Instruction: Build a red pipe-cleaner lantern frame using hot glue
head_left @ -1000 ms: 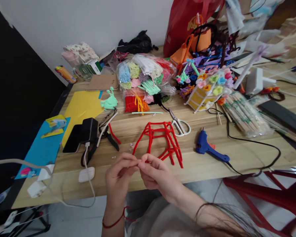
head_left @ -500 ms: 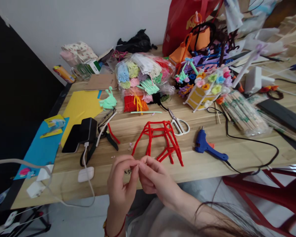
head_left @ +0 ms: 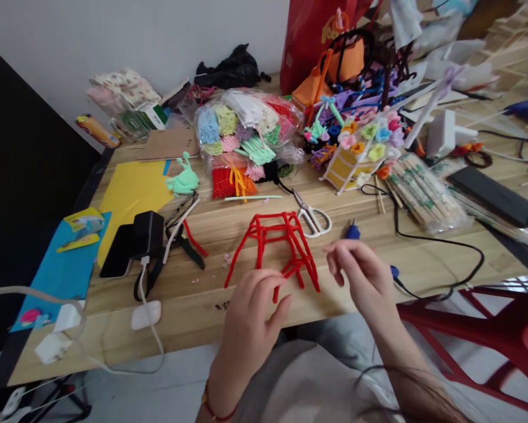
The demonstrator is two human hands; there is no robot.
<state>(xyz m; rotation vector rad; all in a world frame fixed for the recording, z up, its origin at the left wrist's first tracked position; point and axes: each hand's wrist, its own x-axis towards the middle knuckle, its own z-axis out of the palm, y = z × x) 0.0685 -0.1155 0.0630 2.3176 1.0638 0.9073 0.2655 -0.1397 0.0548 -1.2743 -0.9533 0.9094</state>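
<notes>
A red pipe-cleaner frame [head_left: 275, 235] stands on the wooden table [head_left: 202, 317] in front of me. My left hand [head_left: 257, 311] is over its near edge, thumb and fingers apart, holding nothing; whether the fingertips touch the red frame I cannot tell. To the right of the frame, my right hand [head_left: 363, 273] hovers with loosely curled fingers, thumb near the index finger and nothing visible between them. Behind it a blue glue gun [head_left: 353, 230] is mostly hidden. White-handled scissors [head_left: 314, 222] lie just behind the frame.
Pliers [head_left: 192, 252], a black charger [head_left: 148, 235] with a cable and a white case [head_left: 146, 315] lie at left. Bagged pipe cleaners [head_left: 246, 126], a flower-covered basket [head_left: 350, 167] and packed sticks [head_left: 431, 194] stand behind. A red stool [head_left: 480, 335] is at right.
My hands, which were together at the fingertips, have separated. The right hand has moved right, in front of the glue gun; the left has opened near the red frame. The view has shifted slightly.
</notes>
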